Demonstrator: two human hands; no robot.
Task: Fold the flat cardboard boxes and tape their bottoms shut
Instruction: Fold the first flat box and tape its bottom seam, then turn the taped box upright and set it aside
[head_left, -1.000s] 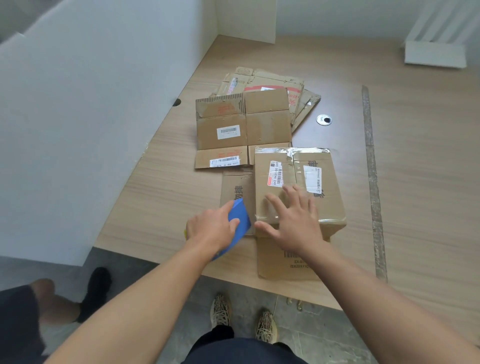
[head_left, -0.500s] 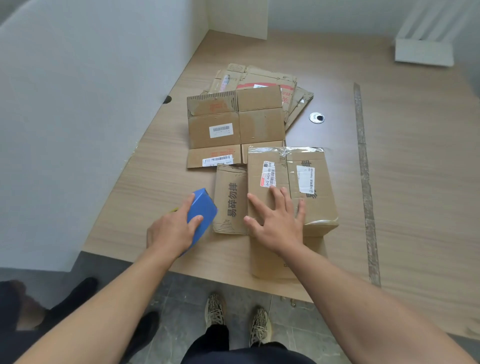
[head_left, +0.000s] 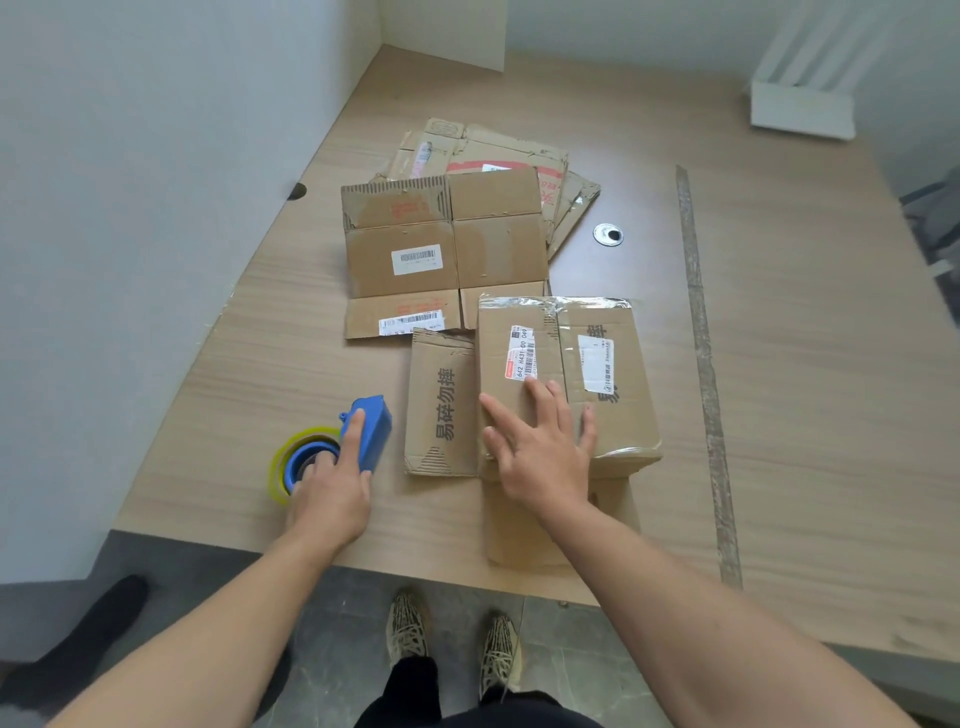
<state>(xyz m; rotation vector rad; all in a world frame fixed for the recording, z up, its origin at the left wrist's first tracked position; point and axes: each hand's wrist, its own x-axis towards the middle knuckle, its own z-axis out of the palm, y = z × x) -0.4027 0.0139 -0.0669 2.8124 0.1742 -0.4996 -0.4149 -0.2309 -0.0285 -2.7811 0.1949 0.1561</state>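
The left hand (head_left: 332, 470) has carried the tape dispenser (head_left: 370, 431) away from the box's left edge and set it on the tabletop (head_left: 218, 395) at 9 o'clock of the box. Its fingers still curl around the roll, with the index finger lying along the blue body. The right hand (head_left: 540, 447) has stayed put, fingers spread flat and pressing on the taped box (head_left: 597, 410). Shiny tape runs over the seam and down the far and near edges, so I judge this bottom sealed and the taping step over. The box looks ready to be moved aside.

A side flap (head_left: 444, 405) lies out at 9 o'clock of the box and another flap (head_left: 519, 525) at 6 o'clock, overhanging the tabletop edge. At 12 o'clock lies a flat carton (head_left: 447, 254), touching the box, and beyond it a pile of flat cartons (head_left: 519, 156). That carton probably comes next, and the finished box sits in the folding space in front of it.
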